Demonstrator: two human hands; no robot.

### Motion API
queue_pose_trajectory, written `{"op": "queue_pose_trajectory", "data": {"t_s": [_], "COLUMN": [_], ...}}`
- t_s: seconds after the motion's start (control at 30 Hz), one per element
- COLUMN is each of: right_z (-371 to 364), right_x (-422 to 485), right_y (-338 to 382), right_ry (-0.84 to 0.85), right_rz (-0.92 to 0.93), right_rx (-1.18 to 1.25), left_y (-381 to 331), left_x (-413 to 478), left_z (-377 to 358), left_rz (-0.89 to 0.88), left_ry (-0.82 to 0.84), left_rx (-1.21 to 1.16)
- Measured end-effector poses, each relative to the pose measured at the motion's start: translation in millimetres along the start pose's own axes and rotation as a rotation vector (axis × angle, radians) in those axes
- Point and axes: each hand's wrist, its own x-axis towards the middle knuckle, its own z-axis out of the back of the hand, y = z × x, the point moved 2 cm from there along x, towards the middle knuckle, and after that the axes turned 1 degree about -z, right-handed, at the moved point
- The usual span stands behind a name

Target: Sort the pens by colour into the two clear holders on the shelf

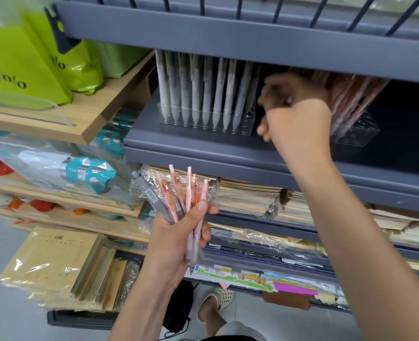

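Pink pens (189, 190), four, grey pen (150, 193), one, in left hand (176, 242)

On the shelf (169, 143) the left holder (203, 125) stands at 12 o'clock with upright pens (196, 89) in it, the right holder (358, 134) at 2 o'clock, the right hand (294, 119) between them. Below the shelf at 6 o'clock the left hand (179, 232) holds a bundle of pens (188, 193).

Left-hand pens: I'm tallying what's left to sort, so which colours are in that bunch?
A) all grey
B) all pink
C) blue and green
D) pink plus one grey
D: the left hand grips a bunch of pens, all pink except one grey pen at its left edge.
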Motion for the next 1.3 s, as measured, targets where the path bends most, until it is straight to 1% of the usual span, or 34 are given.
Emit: {"op": "queue_pose_trajectory", "data": {"t_s": [0.03,0.07,0.13,0.2,0.27,0.33,0.4,0.5,0.57,0.67,0.77,0.83,0.93,1.03,1.17,1.3], "right_z": [3.8,5.3,4.9,6.1,8.6,11.3,13.6,15.0,17.2,29.4,43.2,46.2,46.3,52.7,74.6,101.0], "right_x": [-14.4,-27.8,-49.0,-62.6,-71.5,-77.4,-80.6,-84.2,-85.7,-83.4,-83.4,-89.2,-103.2,-113.9,-117.7,-108.7], "right_y": [-4.3,-8.3,-17.1,-24.1,-27.6,-29.0,-30.2,-35.0,-37.0,-41.1,-46.3,-48.9,-54.6,-63.2,-72.0,-76.0], "right_ry": [0.053,0.160,0.424,0.596,0.678,0.708,0.704,0.685,0.648,0.491,0.359,0.341,0.367,0.357,0.292,0.177], "right_rz": [0.024,0.035,-0.022,-0.084,-0.127,-0.143,-0.150,-0.156,-0.191,-0.258,-0.248,-0.246,-0.273,-0.295,-0.290,-0.235], "right_rx": [0.012,0.019,0.027,0.039,0.070,0.102,0.130,0.101,0.141,0.294,0.380,0.404,0.425,0.397,0.413,0.468], "left_y": [0.8,1.7,3.7,5.5,7.7,9.8,11.7,13.9,15.8,20.7,27.2,32.8,43.0,52.0,61.3,66.4], "left_x": [-0.6,-1.0,-1.6,-2.3,-3.2,-3.9,-4.7,-6.8,-8.8,-10.4,-12.4,-14.1,-16.1,-18.1,-20.7,-19.6], "left_z": [-0.9,-2.2,-5.7,-10.2,-14.3,-17.6,-21.0,-24.4,-25.0,-24.1,-24.4,-26.9,-33.0,-42.3,-57.4,-68.6], "left_rz": [0.001,0.002,0.004,0.009,0.025,0.031,0.028,0.046,0.059,0.058,0.047,0.055,0.059,0.061,0.089,0.115], "left_ry": [-0.001,0.000,0.008,0.022,0.032,0.039,0.051,0.065,0.077,0.082,0.076,0.069,0.047,0.075,0.111,0.097], "left_rx": [0.000,-0.001,-0.003,0.005,0.014,0.032,0.048,0.064,0.063,0.074,0.088,0.088,0.078,0.092,0.085,0.078]}}
